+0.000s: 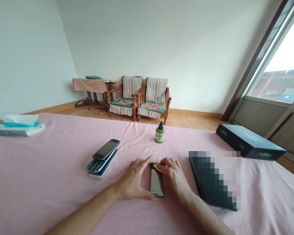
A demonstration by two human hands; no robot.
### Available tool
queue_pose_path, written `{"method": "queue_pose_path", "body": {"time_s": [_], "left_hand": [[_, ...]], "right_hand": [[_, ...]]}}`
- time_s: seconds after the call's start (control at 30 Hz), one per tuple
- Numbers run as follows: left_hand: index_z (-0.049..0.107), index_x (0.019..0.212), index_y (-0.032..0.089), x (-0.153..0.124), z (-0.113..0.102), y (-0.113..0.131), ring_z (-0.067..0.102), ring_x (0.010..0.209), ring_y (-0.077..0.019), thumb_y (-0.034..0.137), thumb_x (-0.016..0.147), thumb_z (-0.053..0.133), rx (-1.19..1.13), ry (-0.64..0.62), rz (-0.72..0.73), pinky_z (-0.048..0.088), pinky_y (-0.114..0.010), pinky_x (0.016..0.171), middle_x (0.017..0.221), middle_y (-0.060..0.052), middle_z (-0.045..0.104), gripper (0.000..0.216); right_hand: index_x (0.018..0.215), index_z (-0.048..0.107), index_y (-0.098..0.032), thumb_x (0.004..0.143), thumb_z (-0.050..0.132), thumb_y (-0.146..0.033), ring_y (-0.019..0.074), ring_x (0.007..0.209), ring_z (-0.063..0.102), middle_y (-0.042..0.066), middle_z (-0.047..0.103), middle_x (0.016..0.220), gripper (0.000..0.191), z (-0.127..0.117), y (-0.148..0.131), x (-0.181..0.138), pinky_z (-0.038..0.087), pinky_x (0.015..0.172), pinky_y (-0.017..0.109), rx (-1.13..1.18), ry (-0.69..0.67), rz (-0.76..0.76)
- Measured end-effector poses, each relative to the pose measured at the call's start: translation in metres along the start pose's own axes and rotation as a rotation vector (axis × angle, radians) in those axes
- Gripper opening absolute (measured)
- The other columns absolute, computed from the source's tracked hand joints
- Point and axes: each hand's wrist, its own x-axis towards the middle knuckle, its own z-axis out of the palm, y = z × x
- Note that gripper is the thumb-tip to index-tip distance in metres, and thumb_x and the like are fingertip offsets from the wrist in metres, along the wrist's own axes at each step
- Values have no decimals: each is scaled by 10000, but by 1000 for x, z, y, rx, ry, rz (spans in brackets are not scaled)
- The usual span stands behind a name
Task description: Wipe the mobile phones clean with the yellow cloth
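Squarely between two bare hands, a slim phone [157,186] lies flat, its screen up, its long sides running away from the person. At the phone's far end, the right hand [175,178] pinches a small tan scrap [157,167] in curled fingers, against the screen; from where I stand, I cannot tell whether it is cloth or paper. The left hand [132,181] is spread wide, thumb and forefinger bracketing the phone's near and far ends on its left side; I cannot tell how firmly it touches. Underneath everything spreads a wrinkled pink cloth [137,220].

Beyond the left hand and off to its left sits a small stack: a dark touchscreen phone [106,149] tilted over a keypad phone [96,165], with something pale beneath. Straight ahead of both hands stands a green spray bottle [159,135] with a black top. Just right of the right hand is a dark flat object [205,182], partly blurred by pixelation. Farther out on that side lies a black box [250,143] with green lettering; far to the left hand's side, a tissue pack [19,129]. Well past the hands, two wooden armchairs [139,99] with striped covers face this way.
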Motion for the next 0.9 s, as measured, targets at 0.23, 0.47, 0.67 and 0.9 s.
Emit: {"method": "queue_pose_path", "body": {"time_s": [0.23, 0.47, 0.67, 0.9], "left_hand": [[213, 1478, 231, 0, 1, 1, 387, 1272, -389, 527, 515, 849, -2, 6, -34, 290, -543, 1055, 1398, -150, 433, 1191], [227, 1473, 237, 0, 1, 2, 385, 1274, -399, 516, 506, 855, -8, 18, -53, 300, -550, 1048, 1399, -148, 432, 1187], [211, 1477, 246, 1, 0, 2, 379, 1278, -397, 509, 494, 864, 5, -4, -21, 271, -563, 1064, 1407, -145, 425, 1210], [174, 1483, 249, 0, 2, 2, 379, 1274, -396, 468, 487, 872, -3, 3, -48, 272, -566, 1055, 1384, -150, 438, 1236]], "right_hand": [[872, 684, -218, 870, 479, -18, 175, 850, 502, 38, 616, 911, 287, -1, -10, -5, 341, 764, 289, 33, -23, -58], [849, 697, -230, 896, 462, -56, 180, 844, 504, 42, 614, 879, 296, -1, -10, -2, 352, 775, 299, 57, -29, -58], [1038, 656, -230, 863, 500, -60, 215, 933, 505, 68, 615, 1011, 289, 5, -5, 2, 372, 791, 317, 53, -14, -46], [946, 648, -229, 914, 479, -95, 194, 918, 513, 48, 613, 993, 218, 3, -9, -7, 395, 804, 302, 142, -34, -101]]}}
